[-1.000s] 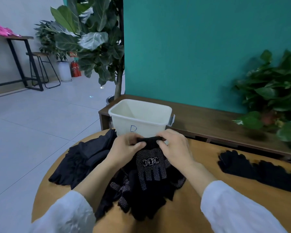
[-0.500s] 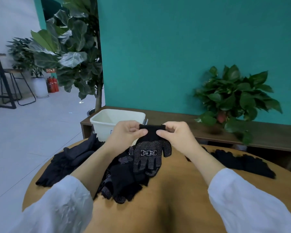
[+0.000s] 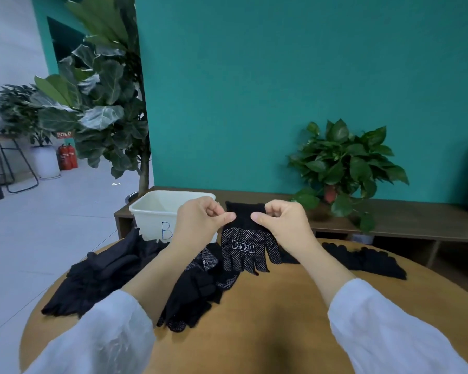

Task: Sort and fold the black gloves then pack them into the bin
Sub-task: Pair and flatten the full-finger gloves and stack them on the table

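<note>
Glove hangs above table, in front of bin. Left hand, right hand each pinch cuff corners. Likely light, limp knit; dotted palm grippy. Cuff best hold.

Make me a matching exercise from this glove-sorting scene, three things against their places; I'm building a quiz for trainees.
Things:
1. dotted glove
2. white bin
3. potted plant

Places:
A. on the wooden bench, right of the hands
B. behind the round table, marked with a blue letter
C. pinched at the cuff by the left hand and right hand

Pairs: 1-C, 2-B, 3-A
</note>
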The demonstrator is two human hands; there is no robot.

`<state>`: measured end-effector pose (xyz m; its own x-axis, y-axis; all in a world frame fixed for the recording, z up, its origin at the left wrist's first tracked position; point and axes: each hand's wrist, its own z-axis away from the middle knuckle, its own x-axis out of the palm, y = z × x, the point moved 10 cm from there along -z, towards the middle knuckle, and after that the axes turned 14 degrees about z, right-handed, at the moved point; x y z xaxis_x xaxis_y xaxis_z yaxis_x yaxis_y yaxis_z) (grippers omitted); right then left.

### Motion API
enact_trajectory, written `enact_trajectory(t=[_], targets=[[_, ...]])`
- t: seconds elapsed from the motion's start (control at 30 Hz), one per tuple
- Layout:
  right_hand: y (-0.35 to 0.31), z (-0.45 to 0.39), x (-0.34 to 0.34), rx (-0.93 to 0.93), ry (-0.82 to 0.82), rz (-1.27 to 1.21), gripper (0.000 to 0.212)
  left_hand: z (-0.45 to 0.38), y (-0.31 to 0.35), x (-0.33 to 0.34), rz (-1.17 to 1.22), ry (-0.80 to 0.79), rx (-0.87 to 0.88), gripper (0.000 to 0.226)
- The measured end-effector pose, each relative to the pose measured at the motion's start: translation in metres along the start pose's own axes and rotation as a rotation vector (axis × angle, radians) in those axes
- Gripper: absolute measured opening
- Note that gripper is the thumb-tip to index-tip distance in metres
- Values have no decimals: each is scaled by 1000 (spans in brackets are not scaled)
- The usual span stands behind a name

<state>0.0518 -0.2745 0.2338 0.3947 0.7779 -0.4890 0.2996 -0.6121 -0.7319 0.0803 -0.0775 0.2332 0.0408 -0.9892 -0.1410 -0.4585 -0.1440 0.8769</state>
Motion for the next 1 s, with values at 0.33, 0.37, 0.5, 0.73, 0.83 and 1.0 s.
enact_trajectory(t=[0.33, 0.37, 0.5, 0.73, 0.83, 1.0], targets=[[-30, 13, 1, -137, -133, 27, 28, 25, 14, 49, 226, -270, -32, 17], [-29, 13, -1, -127, -135, 22, 24, 26, 17, 49, 257, -271, -36, 12], [-11, 9, -18, -59, -66, 24, 9, 25, 13, 45, 359, -246, -110, 12], [17, 22, -6, 95, -313, -209, 15, 32, -2, 61, 460, -420, -262, 18], [27, 22, -10, 86, -286, -173, 36, 34, -7, 64, 369, -405, -253, 12], [52, 23, -19, 118, -260, -107, 38, 30, -25, 78, 309, -345, -269, 40]])
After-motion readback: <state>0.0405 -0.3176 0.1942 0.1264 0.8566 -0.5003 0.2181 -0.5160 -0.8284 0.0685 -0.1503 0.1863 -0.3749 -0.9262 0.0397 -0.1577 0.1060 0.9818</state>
